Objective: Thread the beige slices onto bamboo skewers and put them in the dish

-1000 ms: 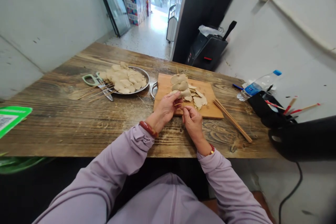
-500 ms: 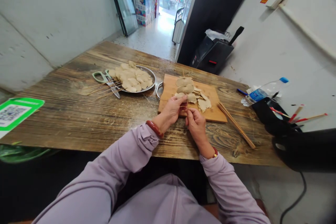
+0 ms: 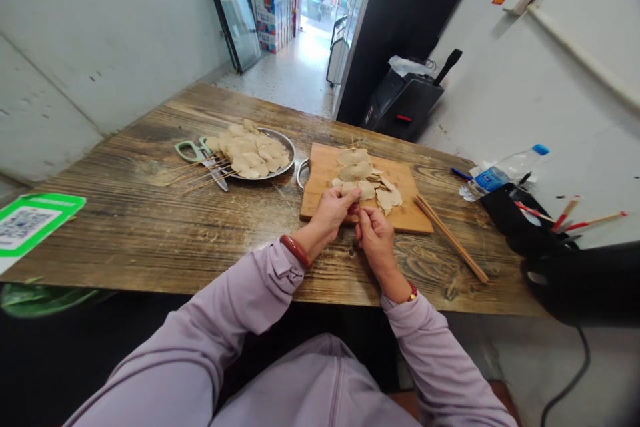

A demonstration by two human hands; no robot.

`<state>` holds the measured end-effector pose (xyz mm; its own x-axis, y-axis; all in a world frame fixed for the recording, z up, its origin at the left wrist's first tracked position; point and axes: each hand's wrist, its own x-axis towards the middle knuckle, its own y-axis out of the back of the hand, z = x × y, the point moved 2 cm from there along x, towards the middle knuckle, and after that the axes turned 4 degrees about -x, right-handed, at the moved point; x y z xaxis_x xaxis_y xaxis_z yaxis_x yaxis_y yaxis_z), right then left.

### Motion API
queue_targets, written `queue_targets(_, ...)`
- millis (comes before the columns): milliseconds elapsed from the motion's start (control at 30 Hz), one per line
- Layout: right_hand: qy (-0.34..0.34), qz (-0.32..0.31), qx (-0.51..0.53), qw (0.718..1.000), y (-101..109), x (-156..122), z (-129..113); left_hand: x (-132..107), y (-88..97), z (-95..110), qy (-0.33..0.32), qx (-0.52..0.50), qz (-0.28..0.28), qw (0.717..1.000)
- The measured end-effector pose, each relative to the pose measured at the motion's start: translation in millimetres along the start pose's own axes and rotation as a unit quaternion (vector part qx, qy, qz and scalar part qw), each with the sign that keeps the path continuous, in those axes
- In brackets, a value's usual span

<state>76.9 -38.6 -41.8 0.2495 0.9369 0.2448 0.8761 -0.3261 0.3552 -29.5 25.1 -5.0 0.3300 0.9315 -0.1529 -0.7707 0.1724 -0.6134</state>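
Observation:
Over the front of a wooden cutting board, both hands are on a thin bamboo skewer that carries several flat beige slices. The skewer's tip shows past the farthest slice. My left hand is closed in a pinch just below the nearest slice. Fingers of my right hand are closed round the skewer's lower end, close to the left fingertips. Loose slices lie on the board to the right of the skewer. A bundle of bare skewers rests beside the board, partly on its right edge.
A metal plate piled with skewered slices stands left of the board. Green-handled scissors lie beside it. At the right are a water bottle and a black holder with pens. A QR-code sign stands at the left edge.
My left hand has drawn slightly back toward me, and more of the nearest slice shows above its fingers. The right hand has barely moved, still on the skewer.

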Motion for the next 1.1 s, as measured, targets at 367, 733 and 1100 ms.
queue_targets(367,-0.015,0.027,0.056,0.998,-1.5,0.4,0.9,12.1,9.0,3.3,0.004,-0.041,-0.029,0.999)
queue_targets(733,-0.042,0.038,0.099,0.993,-1.8,1.7,-3.0,6.6,3.3,6.8,0.046,-0.081,-0.058,0.994)
queue_targets(1100,-0.031,0.018,0.103,0.994,-3.2,0.1,0.5,18.7,9.5,24.8,0.026,-0.102,-0.004,0.994)
